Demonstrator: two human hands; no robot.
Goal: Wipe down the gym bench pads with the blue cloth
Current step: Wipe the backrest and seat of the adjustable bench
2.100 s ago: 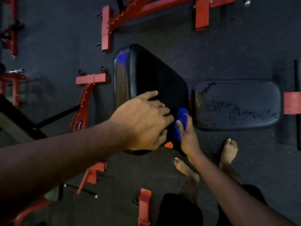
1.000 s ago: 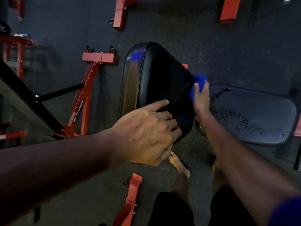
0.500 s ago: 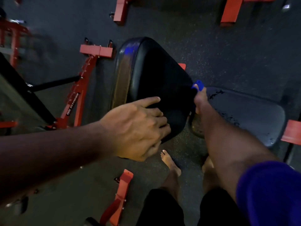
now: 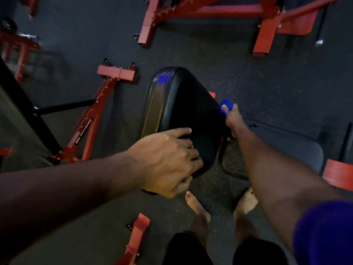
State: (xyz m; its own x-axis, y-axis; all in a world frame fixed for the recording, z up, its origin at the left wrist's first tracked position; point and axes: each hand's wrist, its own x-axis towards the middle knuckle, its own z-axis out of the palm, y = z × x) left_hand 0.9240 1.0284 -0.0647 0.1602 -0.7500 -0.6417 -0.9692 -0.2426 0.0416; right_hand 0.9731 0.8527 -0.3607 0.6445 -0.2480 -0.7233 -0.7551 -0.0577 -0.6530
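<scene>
A black back pad (image 4: 177,108) of the gym bench stands tilted in the middle of the head view. My left hand (image 4: 168,159) grips its near lower edge, fingers curled over the rim. My right hand (image 4: 232,116) holds the bunched blue cloth (image 4: 226,105) against the pad's right edge, near its far corner. The flat seat pad (image 4: 282,144), worn and speckled, lies to the right, partly hidden under my right forearm.
Red bench frame bars (image 4: 91,121) run at the left; a red rack (image 4: 210,14) stands at the top. A red foot piece (image 4: 136,236) lies near my bare feet (image 4: 198,209) on dark rubber floor (image 4: 238,69). A red bracket (image 4: 338,175) sits at the right edge.
My right hand has slid the blue cloth along the back pad's right edge, from its near corner to its far corner. My left hand has kept its grip on the near edge.
</scene>
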